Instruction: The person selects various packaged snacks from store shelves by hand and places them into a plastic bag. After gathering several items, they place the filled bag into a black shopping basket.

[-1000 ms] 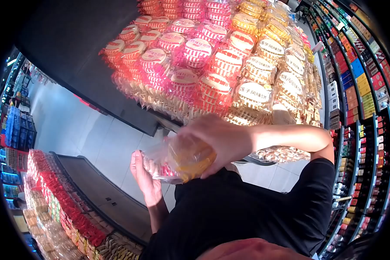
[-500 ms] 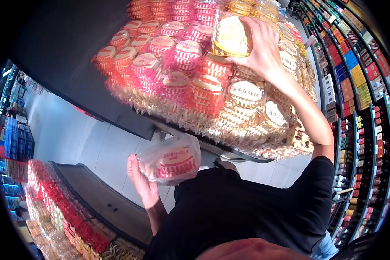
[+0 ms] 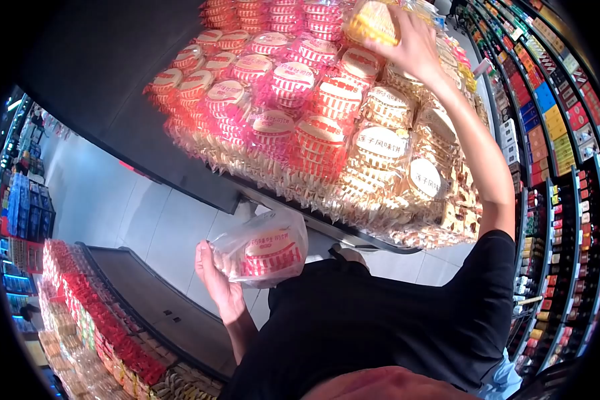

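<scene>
My left hand (image 3: 220,283) is closed on the edge of a translucent plastic bag (image 3: 283,230), held up in front of the display. Through the bag shows a red-and-white striped cookie package (image 3: 273,253). Over the far part of the display, my right hand (image 3: 413,47) has its thumb and fingers around the right side of a yellow-banded, clear-wrapped cookie package (image 3: 372,24). Below that hand lie stacked cookie packages in red wrap (image 3: 339,95) and others in clear wrap with white oval labels (image 3: 381,141).
The display's dark tabletop (image 3: 107,87) extends to the left. A lower stand (image 3: 147,287) at bottom left has red and tan packages (image 3: 107,327) beside it. Tall shelves (image 3: 553,140) of boxes and jars line the right side. Grey tiled floor (image 3: 160,233) runs between.
My right hand has moved away from me and slightly right, carrying the yellow-banded cookie package and uncovering red and clear packages beneath. My left hand and the bag stay nearly still.
</scene>
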The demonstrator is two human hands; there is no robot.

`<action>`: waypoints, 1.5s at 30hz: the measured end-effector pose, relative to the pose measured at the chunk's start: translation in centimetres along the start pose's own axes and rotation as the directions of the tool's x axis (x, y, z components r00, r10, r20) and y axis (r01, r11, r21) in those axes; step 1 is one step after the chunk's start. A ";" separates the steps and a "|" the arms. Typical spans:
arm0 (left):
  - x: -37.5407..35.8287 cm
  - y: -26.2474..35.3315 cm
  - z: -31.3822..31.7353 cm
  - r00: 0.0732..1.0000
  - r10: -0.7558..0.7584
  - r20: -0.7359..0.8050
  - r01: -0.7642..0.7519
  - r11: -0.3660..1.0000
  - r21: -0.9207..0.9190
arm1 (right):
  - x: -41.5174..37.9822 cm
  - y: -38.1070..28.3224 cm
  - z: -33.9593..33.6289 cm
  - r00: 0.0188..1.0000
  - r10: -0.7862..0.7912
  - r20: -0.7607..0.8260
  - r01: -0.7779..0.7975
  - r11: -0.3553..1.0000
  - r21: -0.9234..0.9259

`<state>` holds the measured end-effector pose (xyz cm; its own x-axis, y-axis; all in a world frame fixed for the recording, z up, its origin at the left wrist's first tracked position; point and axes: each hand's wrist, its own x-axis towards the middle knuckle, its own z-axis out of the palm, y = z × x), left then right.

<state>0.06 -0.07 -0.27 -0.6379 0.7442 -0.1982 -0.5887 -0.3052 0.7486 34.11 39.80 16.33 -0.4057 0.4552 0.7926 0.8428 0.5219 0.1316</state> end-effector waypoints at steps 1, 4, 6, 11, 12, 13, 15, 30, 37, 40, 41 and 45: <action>0.0 -0.1 -0.1 1.000 0.008 0.001 -0.008 1.000 0.004 | 1.3 -1.0 -2.3 0.996 0.058 0.073 -0.070 0.983 0.168; -0.2 -0.2 -0.8 0.998 0.015 0.055 -0.014 1.000 -0.014 | 4.4 0.6 0.4 0.915 0.278 0.293 -0.332 0.931 0.153; -0.6 0.0 -1.4 0.995 0.010 0.097 -0.007 0.999 -0.034 | 5.7 3.1 3.4 0.877 0.226 0.423 -0.383 0.861 0.335; -1.5 0.0 -1.1 0.993 0.028 -0.116 -0.026 0.999 0.025 | 6.1 6.8 10.9 0.815 0.278 0.509 -0.222 0.960 -0.169; -1.6 0.0 -1.2 0.993 0.032 -0.114 -0.029 0.999 0.024 | 6.1 6.8 11.4 0.798 0.282 0.532 -0.220 0.959 -0.179; -1.7 0.0 -1.4 0.993 0.035 -0.111 -0.033 0.999 0.022 | 6.1 6.7 11.8 0.781 0.287 0.555 -0.218 0.958 -0.188; -1.8 -0.1 -1.5 0.993 0.042 -0.108 -0.041 0.999 0.013 | 6.3 6.9 12.7 0.751 0.273 0.601 -0.162 0.959 -0.233; -1.8 0.0 -1.2 0.990 0.069 -0.120 -0.069 0.998 0.004 | 5.2 6.5 15.3 0.762 0.290 0.580 -0.089 0.933 -0.349; -1.3 0.1 -0.3 0.996 0.029 -0.088 -0.026 0.999 0.035 | 6.5 -1.4 4.8 0.901 -0.214 0.378 0.084 0.940 0.331; -0.9 0.1 2.0 0.988 0.026 -0.151 -0.015 0.997 0.073 | 3.7 -10.1 -4.1 0.759 -0.529 0.380 0.216 0.754 0.620; 0.0 -0.5 -1.6 0.998 -0.026 0.058 0.024 0.999 0.030 | 2.1 -12.7 -6.6 0.677 -0.634 0.373 0.289 0.696 0.657; 0.1 -0.1 0.7 1.000 -0.014 0.025 0.010 0.992 0.130 | -6.1 -18.8 -12.2 0.448 -0.839 0.308 0.333 0.477 0.813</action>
<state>0.38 0.44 0.13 -0.6173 0.7628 -0.1927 -0.5259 -0.2178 0.8222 25.02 18.38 16.33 -0.9981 -0.0117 0.0610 -0.0212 0.9873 -0.1575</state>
